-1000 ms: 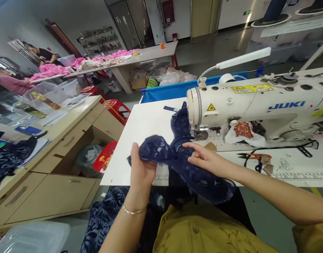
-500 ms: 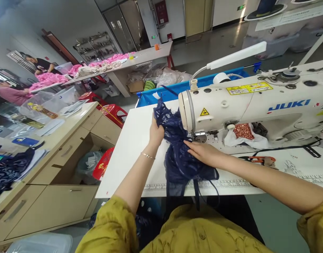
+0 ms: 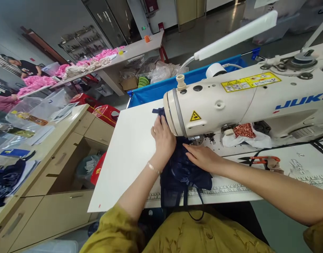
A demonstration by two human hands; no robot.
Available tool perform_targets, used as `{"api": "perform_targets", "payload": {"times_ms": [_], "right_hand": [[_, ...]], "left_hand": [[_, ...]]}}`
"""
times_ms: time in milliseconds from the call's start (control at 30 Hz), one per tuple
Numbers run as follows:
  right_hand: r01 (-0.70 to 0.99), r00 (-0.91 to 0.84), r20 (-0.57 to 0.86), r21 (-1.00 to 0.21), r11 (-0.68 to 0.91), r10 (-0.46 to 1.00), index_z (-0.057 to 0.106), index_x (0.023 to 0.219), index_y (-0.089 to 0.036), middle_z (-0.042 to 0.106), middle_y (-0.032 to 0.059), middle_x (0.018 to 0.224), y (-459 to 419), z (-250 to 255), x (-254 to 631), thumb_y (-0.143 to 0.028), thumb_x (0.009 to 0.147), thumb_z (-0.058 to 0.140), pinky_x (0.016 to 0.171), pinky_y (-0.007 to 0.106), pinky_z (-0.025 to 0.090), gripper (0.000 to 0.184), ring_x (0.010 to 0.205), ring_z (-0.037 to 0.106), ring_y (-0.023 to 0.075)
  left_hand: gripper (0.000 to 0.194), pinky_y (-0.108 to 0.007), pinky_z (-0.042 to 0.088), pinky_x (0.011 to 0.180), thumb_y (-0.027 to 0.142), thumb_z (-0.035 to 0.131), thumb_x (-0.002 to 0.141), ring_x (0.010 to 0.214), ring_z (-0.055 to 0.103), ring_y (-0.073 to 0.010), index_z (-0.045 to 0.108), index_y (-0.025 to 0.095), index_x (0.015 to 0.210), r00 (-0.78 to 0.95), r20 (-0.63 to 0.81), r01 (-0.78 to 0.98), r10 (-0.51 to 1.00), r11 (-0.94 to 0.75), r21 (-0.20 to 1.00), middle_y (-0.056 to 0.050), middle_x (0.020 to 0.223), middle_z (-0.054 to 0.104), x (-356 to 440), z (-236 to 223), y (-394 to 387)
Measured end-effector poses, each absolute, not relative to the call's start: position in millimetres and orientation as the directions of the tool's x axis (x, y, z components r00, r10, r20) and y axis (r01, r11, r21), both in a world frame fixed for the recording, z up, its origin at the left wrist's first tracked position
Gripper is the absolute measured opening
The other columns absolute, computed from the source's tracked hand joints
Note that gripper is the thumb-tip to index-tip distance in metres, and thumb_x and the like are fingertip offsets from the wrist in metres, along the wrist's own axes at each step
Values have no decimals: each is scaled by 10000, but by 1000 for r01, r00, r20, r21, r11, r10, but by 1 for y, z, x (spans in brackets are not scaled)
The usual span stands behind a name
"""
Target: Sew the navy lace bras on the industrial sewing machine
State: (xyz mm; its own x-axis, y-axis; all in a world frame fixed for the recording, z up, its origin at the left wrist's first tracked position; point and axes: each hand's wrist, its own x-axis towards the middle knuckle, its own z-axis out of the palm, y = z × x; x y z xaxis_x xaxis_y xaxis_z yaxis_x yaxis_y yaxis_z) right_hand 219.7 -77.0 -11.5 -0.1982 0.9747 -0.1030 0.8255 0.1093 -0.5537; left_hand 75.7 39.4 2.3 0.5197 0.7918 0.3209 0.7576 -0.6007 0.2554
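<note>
The navy garment (image 3: 186,174) lies on the counter (image 3: 129,147) beneath and nearer the body than both hands' fingers, its long axis running from beside the head of the sewing machine (image 3: 219,102) to the near edge, where a strap loop hangs over; the left hand (image 3: 163,137) covers its far part, fingers lightly bent, whether pinching I cannot tell; the right hand (image 3: 202,157), nearer the needle plate (image 3: 197,141), touches its right side, index extended, grip unclear; bare counter opens leftward, while the machine head closes off the right.
</note>
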Motion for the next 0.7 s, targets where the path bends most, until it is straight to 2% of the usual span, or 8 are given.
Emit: {"api": "perform_targets", "payload": {"times_ms": [67, 133, 200, 300, 400, 500, 633, 700], "right_hand": [[822, -219, -86, -553, 136, 972, 550, 1363, -155, 661, 127, 1240, -77, -9, 221, -282, 1024, 391, 924, 431, 528, 395, 1106, 649, 291], [781, -294, -67, -591, 200, 953, 642, 1225, -198, 681, 93, 1182, -75, -4, 228, -280, 1013, 427, 889, 391, 535, 313, 1065, 661, 262], [723, -374, -33, -636, 269, 927, 667, 1194, -249, 685, 45, 1199, -73, 1, 240, -286, 1005, 459, 930, 342, 512, 284, 1086, 652, 217], [793, -299, 7, -555, 252, 954, 662, 1231, -227, 689, 65, 1215, -71, 3, 258, -294, 1014, 408, 944, 381, 498, 341, 1113, 638, 244], [909, -188, 15, -375, 179, 982, 648, 1254, -146, 680, 162, 1197, -72, 1, 268, -298, 1026, 283, 834, 478, 515, 457, 1070, 634, 342], [944, -194, 5, -273, 188, 981, 641, 1280, -158, 649, 178, 1259, -74, 2, 268, -318, 1034, 194, 804, 488, 517, 534, 1088, 617, 364], [950, -140, -50, -288, 120, 989, 649, 1267, -177, 664, 167, 1236, -71, 4, 268, -318, 1030, 235, 836, 514, 518, 498, 1082, 620, 370], [927, -120, -43, -363, 97, 992, 664, 1239, -196, 677, 151, 1214, -67, 0, 270, -322, 1019, 327, 860, 516, 517, 422, 1083, 623, 368]], "left_hand": [[379, -545, 403, 1071, 220, 449, 980, 1283, 482, -350, 539, 110, 1332, 665, 216, 686, 715, -699, 200, -213, 1334, 540, 64, 3, 17], [367, -453, 451, 1054, 194, 417, 997, 1237, 512, -291, 571, 154, 1328, 799, 84, 575, 595, -797, 183, -157, 1326, 554, 54, 3, 3], [414, -443, 471, 1039, 164, 404, 997, 1243, 497, -283, 554, 221, 1379, 834, -3, 547, 552, -826, 137, -118, 1373, 526, 45, 6, 0], [501, -455, 520, 960, 101, 400, 970, 1188, 519, -286, 530, 294, 1414, 808, -73, 588, 585, -808, 36, -109, 1376, 507, 36, 16, 2], [561, -406, 542, 934, 17, 356, 926, 1116, 552, -245, 543, 260, 1396, 843, -83, 536, 532, -843, 40, -118, 1336, 520, 33, 28, 5], [569, -393, 531, 974, 11, 338, 927, 1171, 538, -235, 524, 255, 1406, 892, -2, 450, 452, -889, 87, -105, 1374, 508, 37, 34, 6], [510, -415, 501, 1024, 44, 352, 951, 1220, 543, -246, 524, 210, 1402, 914, -6, 403, 405, -907, 126, -110, 1341, 569, 54, 27, 7], [465, -422, 467, 1073, 61, 372, 957, 1302, 503, -249, 551, 178, 1370, 917, -27, 398, 399, -904, 159, -121, 1357, 579, 62, 21, 9]]}}
